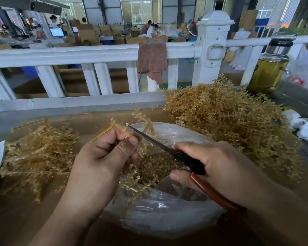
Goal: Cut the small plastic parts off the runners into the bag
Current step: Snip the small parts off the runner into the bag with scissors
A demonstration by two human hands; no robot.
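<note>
Left grip (103, 157): fingers and thumb curled, pinching a tan runner (150, 129) above the bag (167, 219).
Right grip (220, 167): fingers curled round the red-brown handles of the scissors (155, 142). The blades point up-left, tip just beside the runner at the left fingertips.
Runner: branches with small knobs rise past the blades and hang below the left grip into the bag mouth.
Bag: clear plastic, open, on the bench (11, 228); cut parts (156, 162) heaped inside.
Left pile (37, 153): mostly bare stems.
Right pile (229, 121): taller, knobbed runners.
Behind: white railing (78, 54), cloth (152, 59) draped over it.
</note>
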